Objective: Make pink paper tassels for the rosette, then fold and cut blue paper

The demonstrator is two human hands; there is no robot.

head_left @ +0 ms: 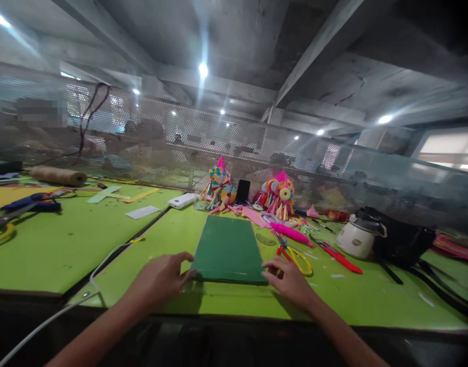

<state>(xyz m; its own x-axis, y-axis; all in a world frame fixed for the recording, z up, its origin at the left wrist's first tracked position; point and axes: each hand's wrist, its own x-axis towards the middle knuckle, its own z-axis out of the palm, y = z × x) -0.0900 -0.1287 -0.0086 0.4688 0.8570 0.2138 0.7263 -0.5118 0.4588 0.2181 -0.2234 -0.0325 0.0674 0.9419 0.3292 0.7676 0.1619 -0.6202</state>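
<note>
Green, flat and rectangular, the board (pixel 230 247) lies on the lime tabletop (pixel 115 244) directly ahead of my camera, near the front edge. My left grip (pixel 165 275) is at its near left corner, thumb and forefinger parted and slightly bent; my right grip (pixel 289 280) is at the near right corner, fingers curled inward. From this far-off seat I can't tell whether either one pinches the board or merely rests against it. Off to my left, a white cable (pixel 37 328) runs over the tabletop's front edge. Right of the board I see a hand tool (pixel 301 255) with red and yellow handles, then a red-handled tool (pixel 343 259), and behind these a bright pink roll (pixel 293 234). Further right stand a white jug (pixel 354 238) and a black bag (pixel 406 239). Past the board's far edge, two tasselled paper ornaments (pixel 221 178) flank an upright black slab (pixel 243 192); a white device (pixel 183 200) lies to their left. On the far left, a brown roll (pixel 58 176) lies behind blue-handled scissors (pixel 31 203). Across the back, I see a perforated screen (pixel 234 142) beneath bright ceiling lamps (pixel 203 70).
</note>
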